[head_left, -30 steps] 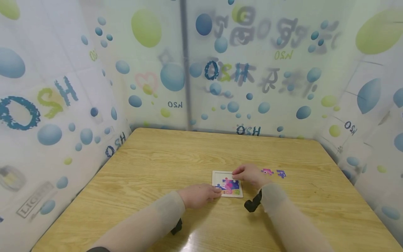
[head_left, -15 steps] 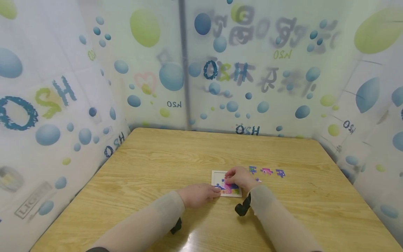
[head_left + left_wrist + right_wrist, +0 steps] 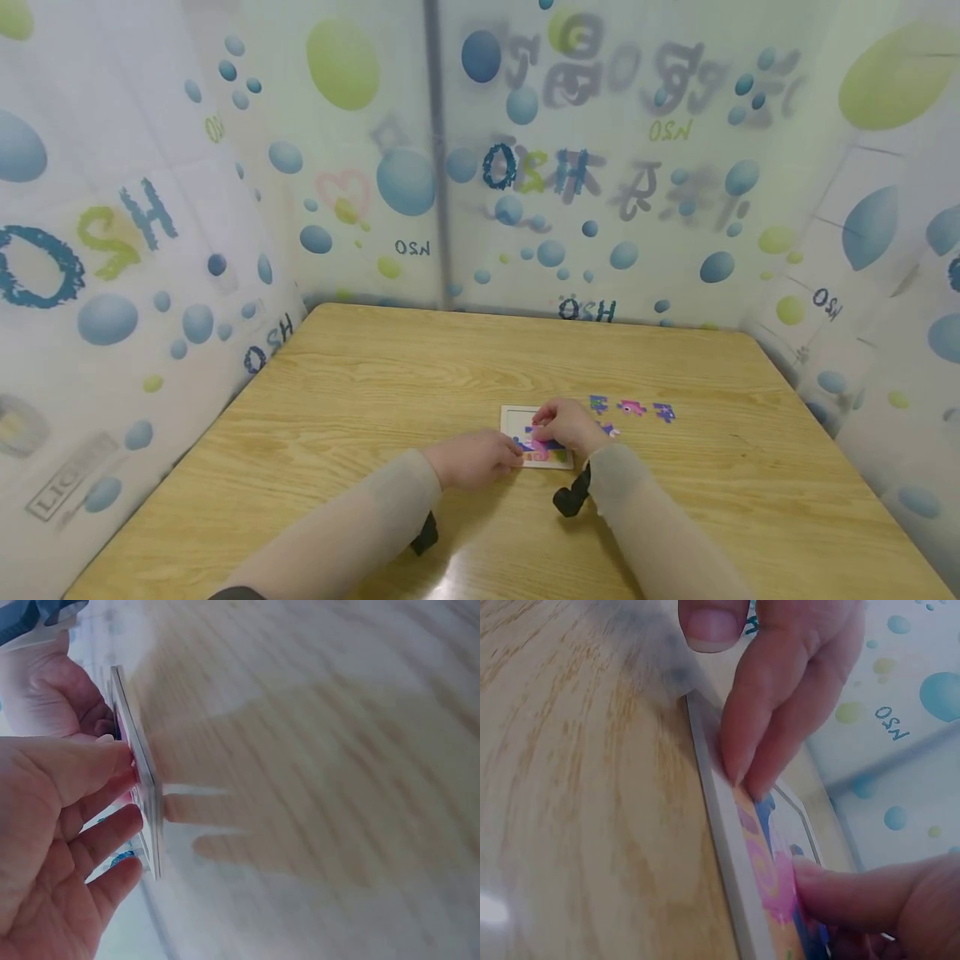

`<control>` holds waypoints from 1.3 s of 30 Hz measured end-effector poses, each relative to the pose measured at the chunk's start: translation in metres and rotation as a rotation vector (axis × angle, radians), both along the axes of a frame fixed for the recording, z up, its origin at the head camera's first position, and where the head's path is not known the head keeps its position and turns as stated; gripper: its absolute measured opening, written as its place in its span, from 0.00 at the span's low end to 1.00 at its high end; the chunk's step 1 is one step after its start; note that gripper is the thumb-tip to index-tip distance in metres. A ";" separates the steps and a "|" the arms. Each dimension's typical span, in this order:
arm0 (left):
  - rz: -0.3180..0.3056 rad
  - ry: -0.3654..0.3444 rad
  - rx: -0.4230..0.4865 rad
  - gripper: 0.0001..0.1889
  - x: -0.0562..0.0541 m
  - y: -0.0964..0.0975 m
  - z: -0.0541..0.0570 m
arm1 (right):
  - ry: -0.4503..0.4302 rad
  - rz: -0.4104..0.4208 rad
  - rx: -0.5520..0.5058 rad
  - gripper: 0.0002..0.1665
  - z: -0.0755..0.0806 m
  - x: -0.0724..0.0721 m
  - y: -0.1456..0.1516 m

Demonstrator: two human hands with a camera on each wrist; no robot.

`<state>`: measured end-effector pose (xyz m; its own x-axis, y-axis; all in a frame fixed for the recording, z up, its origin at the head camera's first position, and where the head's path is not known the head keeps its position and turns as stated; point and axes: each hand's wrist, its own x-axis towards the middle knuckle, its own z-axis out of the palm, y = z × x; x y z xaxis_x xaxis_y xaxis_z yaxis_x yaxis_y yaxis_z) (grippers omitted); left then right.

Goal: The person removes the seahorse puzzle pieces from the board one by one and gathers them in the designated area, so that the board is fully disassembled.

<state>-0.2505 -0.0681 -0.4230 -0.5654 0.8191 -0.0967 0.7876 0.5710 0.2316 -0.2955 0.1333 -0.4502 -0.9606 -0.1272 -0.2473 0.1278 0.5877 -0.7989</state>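
A small square puzzle board (image 3: 512,412) with a pale frame lies on the table, partly filled with a pink seahorse picture on blue. My left hand (image 3: 471,460) rests its fairly straight fingers and thumb on the board's left edge. My right hand (image 3: 572,425) is over the board's upper right part. Its thumb and fingers seem to pinch a pink puzzle piece (image 3: 786,883) against the picture; in the right wrist view the thumb (image 3: 840,892) touches it, while its other fingers are mostly hidden. The left wrist view shows the frame (image 3: 150,802) edge-on beside the left fingers.
Loose pieces lie right of the board: a green-blue piece (image 3: 597,404), a pink piece with an eye (image 3: 632,407), a blue piece (image 3: 664,412) and one partly hidden piece (image 3: 612,430) by the right hand. The wooden table (image 3: 390,367) meets patterned curtains (image 3: 360,183).
My right hand has moved left over the board, from its upper right edge to nearer the middle, uncovering loose pieces behind it. The left hand stays at the left edge.
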 end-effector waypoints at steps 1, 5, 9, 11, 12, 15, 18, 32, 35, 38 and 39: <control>0.001 -0.002 0.009 0.14 0.000 0.000 0.000 | -0.001 0.001 0.000 0.10 0.000 0.000 0.000; -0.024 0.025 0.011 0.14 -0.002 0.004 0.001 | -0.009 -0.002 -0.011 0.10 -0.001 -0.001 -0.001; -0.070 0.062 -0.046 0.18 -0.001 0.015 0.000 | -0.011 -0.003 -0.030 0.10 -0.002 -0.001 -0.001; -0.086 0.073 -0.081 0.20 0.001 0.020 -0.002 | -0.015 -0.007 -0.043 0.10 -0.003 -0.001 -0.001; -0.099 0.082 -0.104 0.21 0.003 0.021 -0.003 | -0.017 -0.009 -0.052 0.10 -0.004 -0.002 -0.001; -0.125 0.120 -0.151 0.23 0.006 0.023 -0.007 | -0.023 -0.015 -0.068 0.11 -0.005 -0.002 -0.002; -0.128 0.139 -0.155 0.24 0.008 0.022 -0.009 | -0.021 -0.018 -0.063 0.11 -0.004 -0.002 -0.002; -0.127 0.123 -0.114 0.25 0.006 0.021 -0.011 | -0.007 0.014 -0.048 0.12 0.000 0.000 0.000; -0.138 0.136 -0.117 0.24 0.005 0.022 -0.011 | -0.008 0.025 -0.045 0.13 0.000 0.000 0.000; -0.153 0.151 -0.122 0.24 0.006 0.023 -0.010 | 0.000 0.048 -0.030 0.15 0.000 -0.001 0.000; -0.155 0.153 -0.122 0.24 0.006 0.023 -0.009 | -0.002 0.051 -0.028 0.15 0.000 -0.001 0.000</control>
<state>-0.2448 -0.0449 -0.4325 -0.4496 0.8847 -0.1232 0.8886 0.4571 0.0391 -0.2964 0.1337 -0.4505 -0.9521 -0.1829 -0.2450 0.0999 0.5713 -0.8146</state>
